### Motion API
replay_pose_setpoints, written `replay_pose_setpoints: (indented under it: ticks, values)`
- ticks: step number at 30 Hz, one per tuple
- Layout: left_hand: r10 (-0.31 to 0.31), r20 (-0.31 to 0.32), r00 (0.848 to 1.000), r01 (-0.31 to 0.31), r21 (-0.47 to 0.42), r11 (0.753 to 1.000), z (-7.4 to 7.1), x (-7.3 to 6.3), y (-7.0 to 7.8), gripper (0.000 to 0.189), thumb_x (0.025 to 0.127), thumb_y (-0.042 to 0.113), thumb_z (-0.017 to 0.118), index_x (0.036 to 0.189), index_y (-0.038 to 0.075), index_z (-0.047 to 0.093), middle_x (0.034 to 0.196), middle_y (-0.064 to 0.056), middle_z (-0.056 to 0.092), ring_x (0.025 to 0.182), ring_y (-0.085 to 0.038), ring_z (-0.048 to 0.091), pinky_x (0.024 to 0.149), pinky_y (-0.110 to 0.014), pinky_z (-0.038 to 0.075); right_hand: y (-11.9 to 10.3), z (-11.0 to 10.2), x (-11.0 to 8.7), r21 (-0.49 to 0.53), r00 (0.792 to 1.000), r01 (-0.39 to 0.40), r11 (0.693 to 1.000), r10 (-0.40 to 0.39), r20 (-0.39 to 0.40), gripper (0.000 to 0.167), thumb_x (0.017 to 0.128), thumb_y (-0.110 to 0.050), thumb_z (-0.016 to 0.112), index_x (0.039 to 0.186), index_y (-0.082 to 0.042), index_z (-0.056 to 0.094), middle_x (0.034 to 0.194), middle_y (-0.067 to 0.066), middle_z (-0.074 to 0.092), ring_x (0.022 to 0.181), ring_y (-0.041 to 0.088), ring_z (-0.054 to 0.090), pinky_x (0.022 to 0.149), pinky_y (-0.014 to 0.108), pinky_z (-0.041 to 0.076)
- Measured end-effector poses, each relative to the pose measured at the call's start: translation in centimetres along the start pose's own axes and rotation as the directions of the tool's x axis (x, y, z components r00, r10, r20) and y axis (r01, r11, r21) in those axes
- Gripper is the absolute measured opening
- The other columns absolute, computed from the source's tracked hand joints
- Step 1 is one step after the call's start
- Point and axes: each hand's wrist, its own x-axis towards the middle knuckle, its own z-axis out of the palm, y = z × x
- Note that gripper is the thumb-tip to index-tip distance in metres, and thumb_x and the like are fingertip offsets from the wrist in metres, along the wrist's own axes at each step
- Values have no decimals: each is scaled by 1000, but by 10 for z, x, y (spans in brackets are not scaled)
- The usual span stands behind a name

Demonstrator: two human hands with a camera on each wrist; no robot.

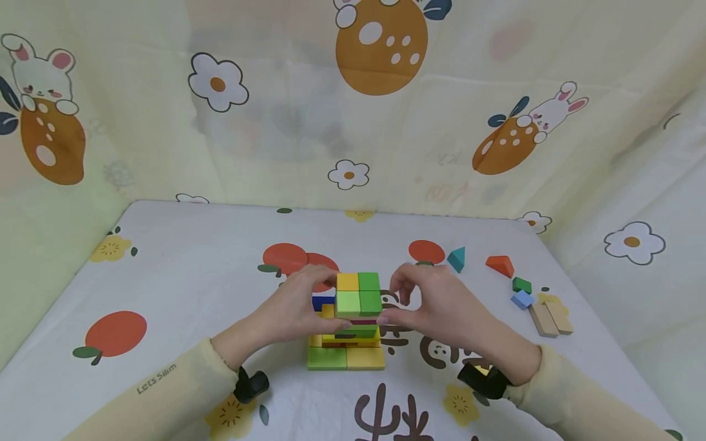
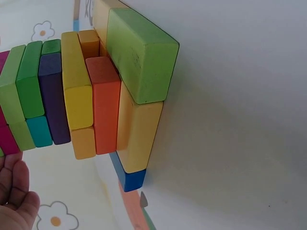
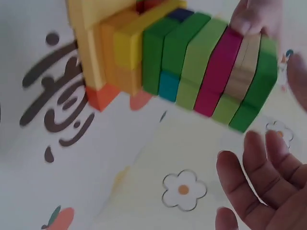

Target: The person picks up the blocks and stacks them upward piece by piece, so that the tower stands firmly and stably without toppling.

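Observation:
A tower of coloured wooden blocks (image 1: 364, 340) stands mid-table, on a base of light green (image 2: 144, 62) and pale yellow blocks. Its layers include yellow, dark purple, green and magenta blocks (image 3: 218, 67). Yellow and green blocks (image 1: 358, 294) form the top. My left hand (image 1: 289, 306) holds the tower's upper part from the left, thumb across the front and fingers toward the back. Close to the right side of the top is my right hand (image 1: 438, 300), its fingers loosely bent with nothing between them. In the right wrist view a small gap separates those fingers (image 3: 235, 182) from the green end block.
Loose blocks lie at the right: a teal triangle (image 1: 457, 260), an orange block (image 1: 500, 265), a green block (image 1: 521, 285), a blue block (image 1: 521, 299) and two plain wooden blocks (image 1: 543, 320). A patterned cloth (image 1: 276, 141) hangs behind the table.

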Motion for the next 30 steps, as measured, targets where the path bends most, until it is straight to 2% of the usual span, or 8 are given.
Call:
replay_pose_setpoints:
  ticks: [4,7,11,16,21,23,27,30]
  values:
    - [0,1,1000,0,7,1000,0,-1,0,59,77,32,89,126,11,64,121,-3,65,119,-26,59,101,-52,53,7,5,6,37,999,-24,999,23,36,78,74,-44,91,135,-9,58,115,3,66,107,22,62,88,43,56]
    - [1,3,1000,-1,13,1000,-1,-1,0,59,78,33,89,127,11,64,121,-3,65,119,-26,59,101,-50,53,11,11,10,94,995,-36,995,26,100,91,76,-45,89,148,-8,48,130,7,63,120,26,59,93,49,55]
    - [2,6,1000,-2,8,1000,0,0,0,60,78,33,89,127,11,64,122,-3,65,120,-26,59,101,-51,53,13,14,12,134,992,-43,990,27,121,83,79,-40,88,146,-9,51,132,6,62,120,25,59,85,41,58]
    - [2,5,1000,-2,10,1000,0,0,1,61,78,33,89,128,11,63,122,-3,65,120,-26,59,101,-50,53,12,14,12,128,993,-48,991,33,117,77,80,-37,88,144,-10,54,129,5,63,117,23,59,78,30,54]
    - [0,6,1000,0,-4,1000,-1,0,2,60,78,32,89,128,11,63,123,-4,65,120,-27,60,101,-53,53,11,7,10,132,992,-61,989,45,118,90,79,-42,87,151,-8,45,131,7,63,120,25,59,89,42,57]
    - [0,6,1000,0,-15,1000,0,1,2,59,78,32,89,127,11,64,122,-4,65,119,-28,60,101,-54,53,15,-2,6,136,996,-51,989,40,86,88,82,-41,85,152,-8,44,132,8,63,122,27,59,96,50,55]
    - [-10,4,1000,10,-15,1000,0,1,3,60,77,34,89,127,11,64,122,-3,65,119,-27,60,101,-53,53,32,-34,-10,123,998,-52,991,57,-34,59,94,-28,75,145,-9,53,130,8,66,118,25,60,99,51,50]
    - [-16,-1,1000,16,-8,1000,-1,0,2,60,77,34,89,126,11,64,121,-3,65,119,-27,60,101,-52,53,60,-55,-24,90,989,-95,991,104,-102,42,101,-20,66,140,-9,59,124,9,70,109,23,63,91,35,52]
